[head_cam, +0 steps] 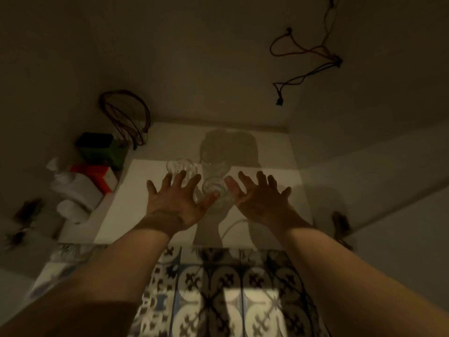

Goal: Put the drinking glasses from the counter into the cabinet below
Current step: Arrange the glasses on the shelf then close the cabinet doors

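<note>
I look into a dim cabinet with a white floor (150, 190). Two clear drinking glasses stand on it: one (181, 167) further in at the left, another (215, 190) nearer, between my hands. My left hand (175, 203) is spread with straight fingers, its fingertips just in front of the far glass and its thumb beside the near glass. My right hand (260, 198) is also spread flat, to the right of the near glass, holding nothing. Whether either hand touches a glass is unclear.
At the cabinet's left stand a green box (104, 149), an orange and white box (97, 176), white wrapped bundles (75, 190) and a wire loop (126, 113). Cords (306, 52) hang on the upper right wall. Patterned floor tiles (218, 288) lie below the cabinet's front edge.
</note>
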Tool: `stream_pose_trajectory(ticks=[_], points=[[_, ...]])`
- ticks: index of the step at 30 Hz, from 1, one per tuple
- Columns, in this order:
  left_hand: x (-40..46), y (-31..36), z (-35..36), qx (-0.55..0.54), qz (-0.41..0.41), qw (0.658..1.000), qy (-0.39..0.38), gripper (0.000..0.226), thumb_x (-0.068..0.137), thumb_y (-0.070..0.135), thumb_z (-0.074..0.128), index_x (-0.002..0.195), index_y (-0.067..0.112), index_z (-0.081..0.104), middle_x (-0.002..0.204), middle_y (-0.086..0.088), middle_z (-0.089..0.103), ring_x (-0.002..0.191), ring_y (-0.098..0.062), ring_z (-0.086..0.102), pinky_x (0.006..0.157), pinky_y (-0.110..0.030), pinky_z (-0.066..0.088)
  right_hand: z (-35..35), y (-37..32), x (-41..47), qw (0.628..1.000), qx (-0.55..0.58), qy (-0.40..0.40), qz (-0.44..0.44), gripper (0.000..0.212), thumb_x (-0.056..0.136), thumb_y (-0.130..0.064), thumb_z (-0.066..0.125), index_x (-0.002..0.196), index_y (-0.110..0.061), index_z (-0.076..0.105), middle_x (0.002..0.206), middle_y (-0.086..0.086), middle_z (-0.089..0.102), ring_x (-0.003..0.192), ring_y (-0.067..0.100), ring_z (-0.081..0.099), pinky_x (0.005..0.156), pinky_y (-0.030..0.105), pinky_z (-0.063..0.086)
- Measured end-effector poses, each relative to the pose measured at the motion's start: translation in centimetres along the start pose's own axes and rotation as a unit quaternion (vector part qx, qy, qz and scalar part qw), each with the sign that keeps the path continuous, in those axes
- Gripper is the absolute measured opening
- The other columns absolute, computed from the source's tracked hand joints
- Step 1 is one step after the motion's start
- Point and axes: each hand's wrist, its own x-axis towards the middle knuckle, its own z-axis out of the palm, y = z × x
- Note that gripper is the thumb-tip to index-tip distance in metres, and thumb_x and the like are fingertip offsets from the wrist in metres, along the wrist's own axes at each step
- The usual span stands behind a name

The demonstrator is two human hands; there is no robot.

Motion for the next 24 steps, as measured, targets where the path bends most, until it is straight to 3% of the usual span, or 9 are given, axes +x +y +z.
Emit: stream_pose_trajectory(ticks=[6, 9, 12, 17, 24], points=[[-9.5, 2.3, -8.8, -0.003, -0.007, 0.996, -0.087, 0.104, 0.063, 0.097, -0.006, 0.155, 0.048, 0.003, 0.168, 0.01, -0.001, 0.153, -0.023, -0.002, 0.117, -0.064, -0.004, -7.7, -1.4, -10.4, 0.996, 0.028, -0.076, 0.039, 0.086, 0.079, -0.089, -0.001, 0.155, -0.05, 0.009, 0.17, -0.001, 0.002, 0.155, 0.034, -0.004, 0.115, 0.072, -0.008], [-14.6, 3.4, -14.7, 0.006, 0.002, 0.995, -0.103, 0.1, 0.068, 0.095, -0.004, 0.155, 0.047, 0.006, 0.168, 0.008, 0.004, 0.153, -0.022, 0.001, 0.117, -0.063, -0.001, -13.4, -2.7, -16.6, 0.99, 0.032, -0.128, 0.043, 0.1, 0.07, -0.089, -0.007, 0.157, -0.046, 0.02, 0.17, 0.002, 0.011, 0.155, 0.036, 0.006, 0.116, 0.072, -0.004], [-19.2, 4.5, -20.0, 0.002, 0.016, 0.994, -0.109, 0.094, 0.075, 0.091, 0.001, 0.156, 0.043, 0.011, 0.167, 0.003, 0.011, 0.152, -0.024, 0.005, 0.118, -0.063, 0.0, -18.5, -4.1, -22.4, 0.991, 0.039, -0.117, 0.054, 0.104, 0.072, -0.09, -0.011, 0.157, -0.04, 0.022, 0.168, 0.01, 0.019, 0.154, 0.037, 0.01, 0.116, 0.072, -0.001], [-25.9, 6.4, -25.7, -0.01, 0.035, 0.994, -0.1, 0.078, 0.085, 0.078, 0.012, 0.155, 0.044, 0.006, 0.167, 0.002, 0.009, 0.152, -0.024, 0.006, 0.117, -0.064, 0.003, -23.5, -5.6, -30.4, 0.992, 0.045, -0.115, 0.035, 0.086, 0.082, -0.086, -0.004, 0.158, -0.046, 0.006, 0.171, 0.005, -0.002, 0.156, 0.034, -0.003, 0.117, 0.071, -0.002], [-34.5, 8.5, -28.2, 0.009, 0.029, 0.996, -0.086, 0.08, 0.085, 0.078, 0.013, 0.156, 0.041, 0.01, 0.167, 0.001, 0.01, 0.152, -0.026, 0.008, 0.117, -0.065, 0.006, -26.4, -4.1, -39.3, 0.995, 0.019, -0.096, 0.003, 0.085, 0.086, -0.083, 0.0, 0.158, -0.041, 0.014, 0.17, 0.007, 0.007, 0.155, 0.033, 0.003, 0.117, 0.071, 0.0]])
